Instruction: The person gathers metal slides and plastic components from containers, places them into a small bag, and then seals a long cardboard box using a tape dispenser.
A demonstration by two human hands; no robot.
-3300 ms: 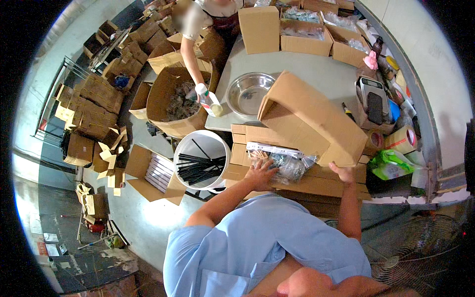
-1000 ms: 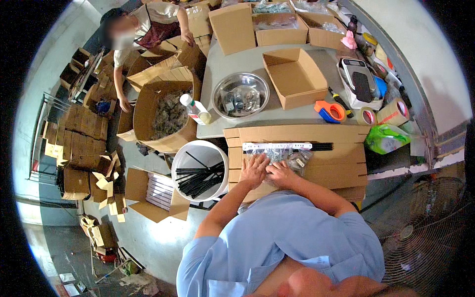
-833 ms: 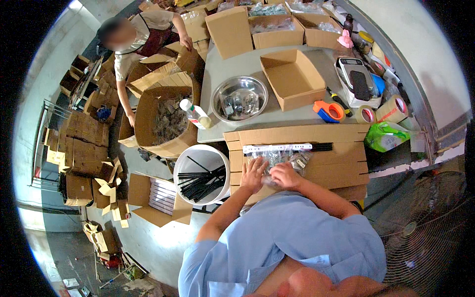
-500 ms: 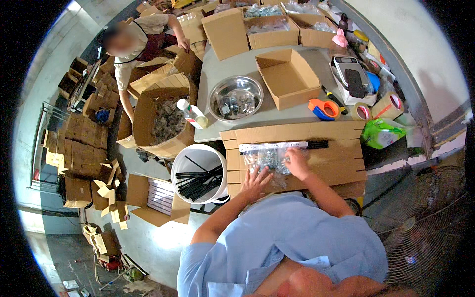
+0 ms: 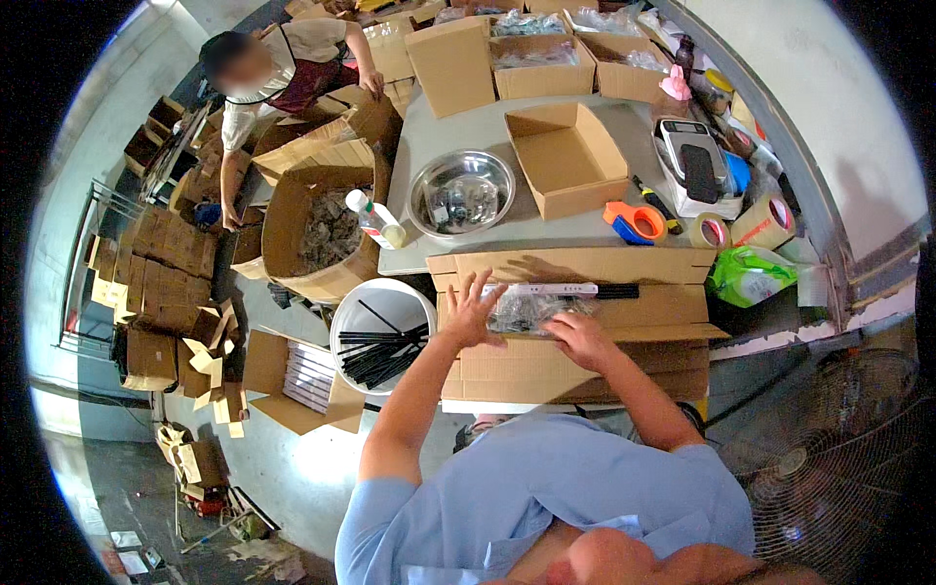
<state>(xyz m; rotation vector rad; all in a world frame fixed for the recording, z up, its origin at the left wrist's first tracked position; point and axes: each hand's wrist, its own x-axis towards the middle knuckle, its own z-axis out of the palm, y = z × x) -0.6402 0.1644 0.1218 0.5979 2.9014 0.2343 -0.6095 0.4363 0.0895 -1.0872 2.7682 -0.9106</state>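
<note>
A flat cardboard box (image 5: 663,310) lies unfolded in front of me with its long sides raised. In it rest a white strip (image 5: 546,290), black rods (image 5: 618,291) and a clear plastic bag of small parts (image 5: 531,310). My left hand (image 5: 472,314) hovers over the left end of the box, open with fingers spread, and holds nothing. Low over the bag and the near side of the box, my right hand (image 5: 583,341) has its fingers stretched out and touching the bag's near edge.
A steel bowl (image 5: 441,230) of bagged parts, an open carton (image 5: 597,203), a tape dispenser (image 5: 636,224) and a scale (image 5: 686,195) stand on the table. To the left are a white bucket (image 5: 343,367) of black rods and a white bottle (image 5: 378,220). A co-worker (image 5: 302,68) reaches among cartons. A fan (image 5: 809,468) stands right.
My left hand has lifted off the bag and moved up and left. My right hand has let go of the bag's upper part and come nearer. The box's near side has risen.
</note>
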